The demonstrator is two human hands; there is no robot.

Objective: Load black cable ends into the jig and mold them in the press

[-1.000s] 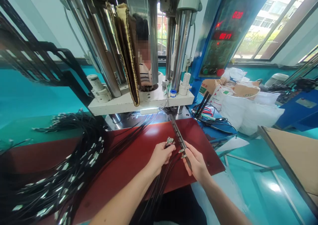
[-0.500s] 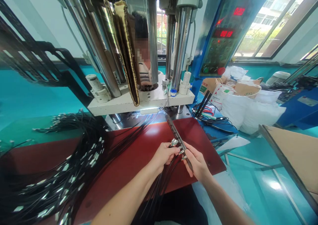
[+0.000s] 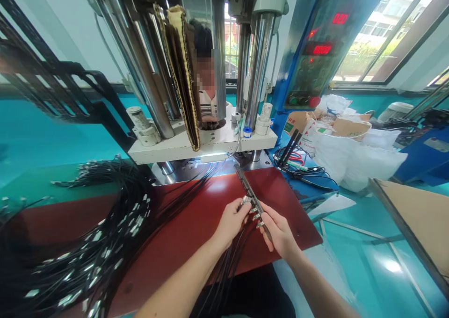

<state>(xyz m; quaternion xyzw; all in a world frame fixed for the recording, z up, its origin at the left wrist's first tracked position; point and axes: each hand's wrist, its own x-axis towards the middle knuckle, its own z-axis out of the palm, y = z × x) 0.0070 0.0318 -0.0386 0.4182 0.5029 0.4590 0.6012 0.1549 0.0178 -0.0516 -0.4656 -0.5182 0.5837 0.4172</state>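
My right hand (image 3: 278, 227) is closed around the lower end of a long dark slotted bar (image 3: 249, 187), which tilts up and away from me over the table. Several small metal cable connectors (image 3: 256, 216) sit in a row along the bar's left edge. My left hand (image 3: 232, 220) pinches cables with metal connector ends (image 3: 246, 199) right beside the bar. Black cables (image 3: 224, 266) hang from the hands over the table's front edge. The fingertips of my left hand partly hide the connectors they grip.
A red-brown tabletop (image 3: 196, 215) lies under my hands. To the left is a large heap of black cables (image 3: 119, 229) with metal ends. A press (image 3: 210, 142) with steel columns stands ahead, its blue control box (image 3: 305, 65) at right. Behind it is a person (image 3: 206, 93). White sacks (image 3: 354, 154) stand further right.
My left hand has shifted slightly up along the bar, and one more connector shows in the row on its edge. My right hand keeps its hold on the bar.
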